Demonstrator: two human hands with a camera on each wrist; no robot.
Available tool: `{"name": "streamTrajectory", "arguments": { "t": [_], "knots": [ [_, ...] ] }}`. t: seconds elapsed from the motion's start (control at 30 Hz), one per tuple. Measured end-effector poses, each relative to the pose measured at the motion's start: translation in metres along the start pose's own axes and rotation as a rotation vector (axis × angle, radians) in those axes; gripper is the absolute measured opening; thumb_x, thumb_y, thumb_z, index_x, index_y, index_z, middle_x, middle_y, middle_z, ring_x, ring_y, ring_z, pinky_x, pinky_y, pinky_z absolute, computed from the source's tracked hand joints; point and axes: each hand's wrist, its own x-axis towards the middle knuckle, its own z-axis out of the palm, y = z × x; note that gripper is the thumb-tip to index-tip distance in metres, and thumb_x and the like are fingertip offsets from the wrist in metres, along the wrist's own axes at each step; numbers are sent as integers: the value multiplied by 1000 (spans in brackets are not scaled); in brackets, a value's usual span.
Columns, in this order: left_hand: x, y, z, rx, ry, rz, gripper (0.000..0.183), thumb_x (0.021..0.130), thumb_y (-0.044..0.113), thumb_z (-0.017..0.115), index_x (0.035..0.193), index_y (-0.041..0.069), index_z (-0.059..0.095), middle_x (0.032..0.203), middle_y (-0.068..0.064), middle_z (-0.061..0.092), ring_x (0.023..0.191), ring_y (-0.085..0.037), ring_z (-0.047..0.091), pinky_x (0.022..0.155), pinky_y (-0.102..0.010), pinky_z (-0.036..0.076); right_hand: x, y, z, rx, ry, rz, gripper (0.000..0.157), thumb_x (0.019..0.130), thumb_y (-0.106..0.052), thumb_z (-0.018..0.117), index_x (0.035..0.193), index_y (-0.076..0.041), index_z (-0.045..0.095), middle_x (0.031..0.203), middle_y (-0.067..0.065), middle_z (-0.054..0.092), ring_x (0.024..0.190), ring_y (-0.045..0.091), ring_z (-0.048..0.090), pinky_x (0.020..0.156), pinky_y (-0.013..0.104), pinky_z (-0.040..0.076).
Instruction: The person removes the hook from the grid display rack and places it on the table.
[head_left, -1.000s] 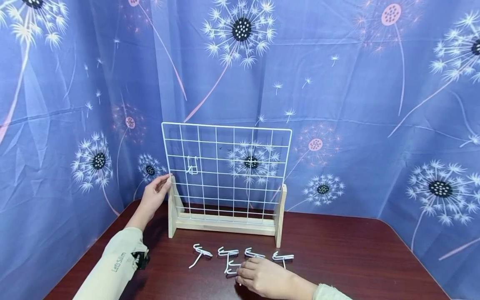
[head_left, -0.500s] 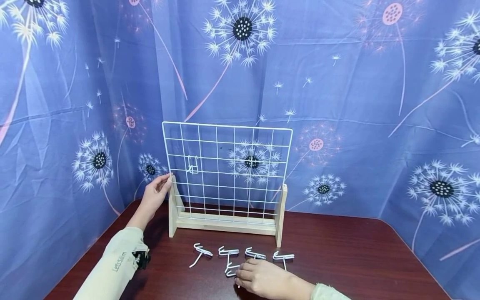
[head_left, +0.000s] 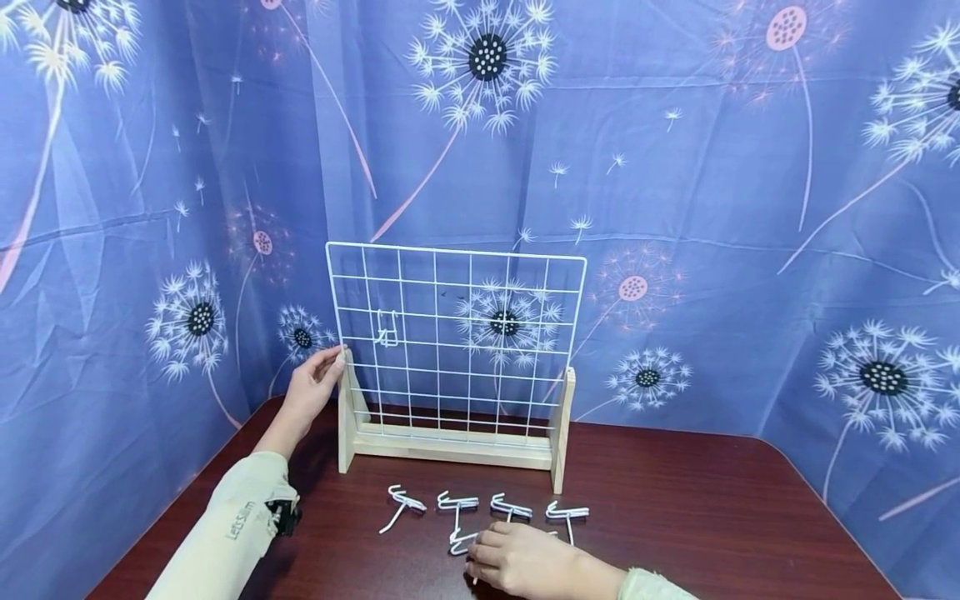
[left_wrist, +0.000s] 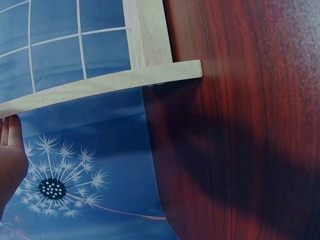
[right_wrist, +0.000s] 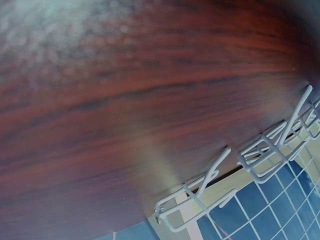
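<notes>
A white wire grid rack [head_left: 456, 343] in a pale wooden stand stands upright on the table. One white hook [head_left: 387, 328] hangs on its left part. At the stand's left post [head_left: 346, 425], my left hand [head_left: 309, 390] holds the upper end between fingers and thumb; in the left wrist view the fingers [left_wrist: 14, 132] lie against the wood's outer side. My right hand [head_left: 528, 560] is low over the table, gripping a white wire hook [head_left: 461, 545] that it mostly covers. Several similar hooks, including a leftmost hook [head_left: 405, 500] and a rightmost hook [head_left: 567, 512], lie in a row before the stand.
The dark red wooden table [head_left: 675, 500] extends to the right of the rack. Blue dandelion-print cloth [head_left: 712, 192] surrounds the table at the back and both sides. In the right wrist view, loose hooks [right_wrist: 200, 200] lie near the stand's base.
My right hand has shifted slightly toward the left and down, and the hook in it has turned a little. My left hand stays at the post.
</notes>
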Motion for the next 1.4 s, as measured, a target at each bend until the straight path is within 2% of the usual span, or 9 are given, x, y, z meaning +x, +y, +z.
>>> {"name": "streamTrajectory", "arguments": {
  "t": [0.07, 0.23, 0.33, 0.6, 0.83, 1.0, 1.2, 1.4],
  "knots": [
    [0, -1, 0, -1, 2, 7, 47, 102, 22, 48, 141, -4, 43, 141, -22, 47, 124, -20, 46, 91, -3, 35, 1, -1, 0, -6, -4, -4, 27, 92, -33, 50, 107, -26, 71, 103, -13, 64, 97, 4, 56, 85, 20, 45],
    [0, -2, 1, -22, 13, 41, 45, 102, 19, 49, 138, -7, 44, 139, -25, 47, 108, 6, 47, 91, -4, 36, 1, -2, -1, -30, 5, -7, 27, 92, -33, 48, 107, -26, 70, 103, -13, 64, 96, 4, 56, 84, 20, 45],
    [1, -3, 1, -26, 19, 48, 45, 102, 18, 49, 138, -8, 45, 138, -26, 47, 103, 12, 45, 90, -3, 37, 0, -4, -2, -33, 11, -12, 27, 93, -34, 48, 108, -26, 69, 104, -12, 63, 97, 5, 56, 83, 19, 45],
    [0, -3, 1, -19, 10, 43, 45, 102, 20, 49, 138, -7, 44, 139, -25, 47, 104, 12, 45, 91, -3, 36, -2, -7, -1, 74, 40, 11, 29, 96, -36, 49, 114, -24, 68, 114, -9, 63, 103, 6, 56, 90, 21, 46],
    [1, -4, 1, -27, 13, 57, 45, 102, 19, 49, 138, -8, 44, 139, -26, 47, 104, 13, 45, 91, -3, 36, -2, -3, -1, 60, 127, 19, 31, 101, -33, 44, 117, -20, 67, 116, -8, 65, 107, 9, 57, 93, 26, 47],
    [1, -3, 1, -33, 17, 57, 45, 102, 19, 50, 137, -8, 45, 139, -26, 47, 103, 13, 45, 90, -3, 37, 1, 1, -5, 49, 161, 88, 34, 102, -33, 41, 121, -18, 65, 120, -3, 65, 114, 14, 58, 99, 31, 45],
    [1, -2, 2, -30, 20, 31, 46, 102, 21, 50, 138, -7, 45, 138, -25, 48, 106, 9, 46, 91, -4, 37, 11, 11, -12, 124, 199, 199, 36, 99, -32, 49, 127, -13, 62, 129, 5, 61, 122, 19, 54, 105, 35, 42],
    [0, -2, 1, -38, 26, 31, 45, 101, 20, 50, 137, -7, 45, 136, -26, 49, 103, 10, 46, 91, -4, 38, 25, 23, -15, 139, 247, 273, 40, 98, -31, 52, 130, -8, 59, 134, 11, 57, 126, 23, 51, 106, 39, 41]
  ]
}}
